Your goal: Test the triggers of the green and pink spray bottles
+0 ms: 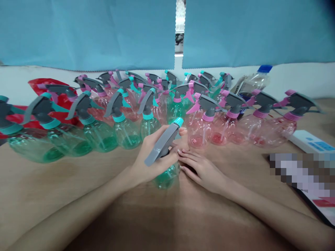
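My left hand (pixel 142 162) is closed around the neck of a small clear green spray bottle (pixel 165 179) with a grey head and teal nozzle. The bottle stands on the table, its nozzle pointing away to the upper right; the fingers hide its collar and trigger. My right hand (pixel 206 170) rests low beside the bottle, fingers stretched out with their tips close to the bottle and the left fingers. Whether those tips touch the bottle I cannot tell. Directly ahead stand a green spray bottle (pixel 148 126) with a teal collar and a pink spray bottle (pixel 200 134) with a pink collar.
Several more green bottles (pixel 103 136) line the left, pink bottles (pixel 272 127) the right, with mixed rows behind. Red plastic (pixel 56 104) lies back left. A blue-capped bottle (pixel 258 83) stands back right. A white box (pixel 310 141) and a partly blurred flat object (pixel 314 195) are at right.
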